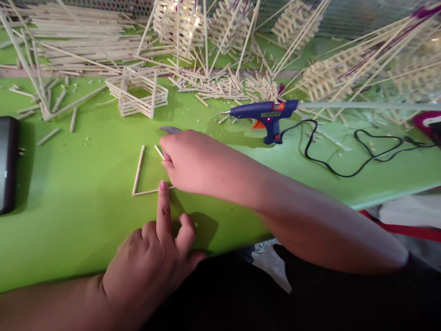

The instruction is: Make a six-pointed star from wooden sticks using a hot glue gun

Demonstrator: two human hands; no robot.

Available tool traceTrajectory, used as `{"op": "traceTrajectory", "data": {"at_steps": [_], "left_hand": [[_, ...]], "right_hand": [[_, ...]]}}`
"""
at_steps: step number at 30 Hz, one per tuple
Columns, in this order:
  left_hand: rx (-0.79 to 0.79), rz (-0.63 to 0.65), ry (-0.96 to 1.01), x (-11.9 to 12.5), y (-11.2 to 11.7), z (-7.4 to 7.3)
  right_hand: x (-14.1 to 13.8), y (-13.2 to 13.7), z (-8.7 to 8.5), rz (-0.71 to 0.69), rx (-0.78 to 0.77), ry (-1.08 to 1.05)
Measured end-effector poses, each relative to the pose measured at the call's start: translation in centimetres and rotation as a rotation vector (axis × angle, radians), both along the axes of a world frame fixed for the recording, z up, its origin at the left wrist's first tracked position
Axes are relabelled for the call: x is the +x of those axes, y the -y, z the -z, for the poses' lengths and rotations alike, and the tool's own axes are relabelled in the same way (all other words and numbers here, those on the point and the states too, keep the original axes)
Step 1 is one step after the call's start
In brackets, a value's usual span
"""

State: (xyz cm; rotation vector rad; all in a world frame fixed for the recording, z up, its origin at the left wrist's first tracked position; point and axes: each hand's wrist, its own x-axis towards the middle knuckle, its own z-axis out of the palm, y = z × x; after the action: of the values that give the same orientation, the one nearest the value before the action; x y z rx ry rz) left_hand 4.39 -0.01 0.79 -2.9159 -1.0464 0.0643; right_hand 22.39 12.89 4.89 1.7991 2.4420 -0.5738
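Observation:
My left hand (148,253) rests palm down with its index finger stretched out. That fingertip presses on a thin wooden stick (146,191) lying flat on the green table. At its left end this stick meets a second stick (138,170), forming a corner. My right hand (186,158) is closed just above the fingertip, and a short length of another stick (159,151) pokes out from its fingers. A grey pointed shape (170,129), like a blade, shows beyond the knuckles; whether the hand holds it is hidden.
Behind my hands lies a blue glue gun (265,115) with a black cord (310,151). A stacked stick frame (138,94) stands left of it. Loose cut sticks (227,85), long sticks (79,37) and lattice structures (179,27) fill the back. A dark device (7,165) is at left.

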Motion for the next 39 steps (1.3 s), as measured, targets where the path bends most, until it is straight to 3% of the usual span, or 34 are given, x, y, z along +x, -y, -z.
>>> {"op": "traceTrajectory", "data": {"at_steps": [9, 16, 24, 28, 31, 34, 36, 39], "left_hand": [[-0.089, -0.07, -0.042, 0.0, 0.2, -0.1], [-0.168, -0.063, -0.14, 0.4, -0.3, -1.1], [-0.144, -0.096, -0.167, 0.5, -0.1, -1.3], [-0.142, -0.095, -0.119, 0.1, 0.3, -3.5], [-0.176, -0.202, -0.022, -1.5, -1.7, -6.3], [-0.208, -0.401, 0.145, -3.9, -6.4, -7.8], [-0.212, -0.475, 0.252, -5.3, -9.7, -7.3], [-0.237, -0.501, 0.293, -6.3, -12.8, -5.0]], "right_hand": [[0.3, -0.2, -0.5, 0.004, -0.077, -0.018], [0.1, -0.3, -1.0, 0.01, -0.071, -0.039], [0.0, -0.6, -1.1, 0.027, -0.085, -0.082], [1.1, -0.6, -2.1, 0.054, -0.017, -0.161], [2.4, -0.2, -2.5, 0.062, 0.039, -0.232], [3.1, 0.8, -1.7, 0.049, 0.088, -0.298], [3.1, 1.6, -0.4, 0.028, 0.119, -0.333], [2.5, 2.4, 1.8, -0.003, 0.174, -0.364]]}}
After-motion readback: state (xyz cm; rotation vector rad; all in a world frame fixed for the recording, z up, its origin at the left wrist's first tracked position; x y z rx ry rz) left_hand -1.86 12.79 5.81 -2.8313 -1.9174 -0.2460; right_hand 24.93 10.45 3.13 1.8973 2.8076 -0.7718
